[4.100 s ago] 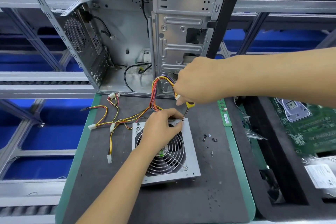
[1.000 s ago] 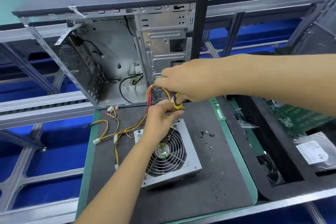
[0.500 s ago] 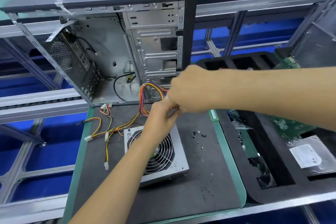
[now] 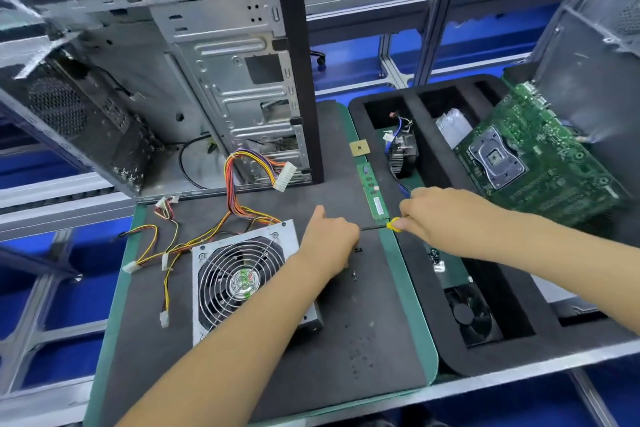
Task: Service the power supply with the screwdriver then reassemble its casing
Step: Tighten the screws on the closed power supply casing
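The silver power supply lies fan-up on the dark mat, its coloured cable bundle trailing toward the open computer case. My right hand grips the yellow-handled screwdriver, held level with its black shaft pointing left. My left hand is to the right of the power supply, fingers closed at the shaft's tip; whether it pinches a screw is hidden. A few small black screws lie on the mat just below that hand.
A green memory stick and a small processor chip lie at the mat's right edge. The black foam tray on the right holds a cooler, a fan and a green motherboard.
Both hands left the power supply's top right corner and moved right, over the loose screws. The screwdriver went from upright on the casing to level. The camera swung right.
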Demonstrator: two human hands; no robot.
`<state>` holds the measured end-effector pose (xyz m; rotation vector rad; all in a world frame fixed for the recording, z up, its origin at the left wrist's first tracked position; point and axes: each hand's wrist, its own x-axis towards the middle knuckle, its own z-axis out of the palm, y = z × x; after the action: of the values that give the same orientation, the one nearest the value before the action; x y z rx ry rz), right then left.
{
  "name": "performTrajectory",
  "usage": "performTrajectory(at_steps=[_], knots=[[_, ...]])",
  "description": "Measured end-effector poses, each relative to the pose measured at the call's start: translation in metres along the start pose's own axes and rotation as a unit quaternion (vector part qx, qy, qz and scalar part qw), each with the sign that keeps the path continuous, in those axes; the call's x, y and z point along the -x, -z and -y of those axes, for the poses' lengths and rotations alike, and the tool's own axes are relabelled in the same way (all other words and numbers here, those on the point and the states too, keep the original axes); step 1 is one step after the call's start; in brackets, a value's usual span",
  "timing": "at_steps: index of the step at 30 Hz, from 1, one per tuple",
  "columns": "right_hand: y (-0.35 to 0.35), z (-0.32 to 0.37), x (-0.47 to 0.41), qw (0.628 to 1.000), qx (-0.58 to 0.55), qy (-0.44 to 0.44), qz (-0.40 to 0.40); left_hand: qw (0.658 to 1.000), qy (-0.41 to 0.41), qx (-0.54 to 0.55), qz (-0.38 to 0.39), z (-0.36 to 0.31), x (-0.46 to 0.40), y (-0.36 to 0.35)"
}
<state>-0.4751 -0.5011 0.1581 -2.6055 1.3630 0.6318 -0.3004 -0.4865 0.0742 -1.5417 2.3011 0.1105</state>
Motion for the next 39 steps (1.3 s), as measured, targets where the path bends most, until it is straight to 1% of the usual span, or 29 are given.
performTrajectory(at_steps=[4,7,9,10,11,13,14,15,16,19,23,25,29,32,34,39], knots=[[-0.008,-0.001,0.003,0.999,-0.029,-0.004,-0.017,1.0,0.005,0.004,0.001,-0.001,-0.003,-0.005],[-0.011,-0.003,0.007,0.998,-0.05,-0.001,-0.036,1.0,-0.004,0.008,-0.017,-0.001,0.002,0.0],[-0.012,-0.008,0.012,0.996,-0.07,0.002,-0.048,0.996,0.007,0.07,-0.06,0.005,0.017,0.009],[-0.012,-0.01,0.016,0.995,-0.083,0.004,-0.052,0.985,0.017,0.142,-0.099,0.011,0.028,0.012],[-0.011,-0.012,0.02,0.994,-0.098,0.007,-0.054,0.961,0.03,0.236,-0.142,0.018,0.044,0.015],[-0.012,-0.012,0.029,0.989,-0.134,0.017,-0.062,0.89,0.055,0.407,-0.199,0.031,0.079,0.018],[-0.013,-0.01,0.033,0.986,-0.151,0.024,-0.066,0.858,0.062,0.461,-0.217,0.033,0.096,0.017],[-0.012,-0.006,0.038,0.983,-0.166,0.036,-0.069,0.835,0.07,0.495,-0.23,0.034,0.111,0.014],[-0.012,-0.001,0.042,0.98,-0.179,0.05,-0.07,0.819,0.08,0.514,-0.241,0.034,0.124,0.008],[-0.012,0.017,0.055,0.972,-0.201,0.101,-0.076,0.795,0.102,0.533,-0.27,0.028,0.147,-0.015],[-0.006,0.039,0.063,0.973,-0.171,0.133,-0.075,0.797,0.136,0.503,-0.306,0.022,0.157,-0.041],[0.001,0.046,0.063,0.974,-0.159,0.143,-0.08,0.79,0.142,0.502,-0.324,0.018,0.158,-0.047],[0.012,0.058,0.06,0.978,-0.12,0.15,-0.087,0.775,0.122,0.504,-0.361,0.015,0.158,-0.053],[0.016,0.064,0.058,0.982,-0.085,0.145,-0.081,0.766,0.113,0.51,-0.375,0.016,0.159,-0.055],[0.017,0.065,0.059,0.983,-0.081,0.144,-0.079,0.76,0.115,0.515,-0.381,0.017,0.16,-0.055],[0.02,0.067,0.063,0.983,-0.076,0.148,-0.08,0.759,0.111,0.51,-0.389,0.019,0.16,-0.056]])
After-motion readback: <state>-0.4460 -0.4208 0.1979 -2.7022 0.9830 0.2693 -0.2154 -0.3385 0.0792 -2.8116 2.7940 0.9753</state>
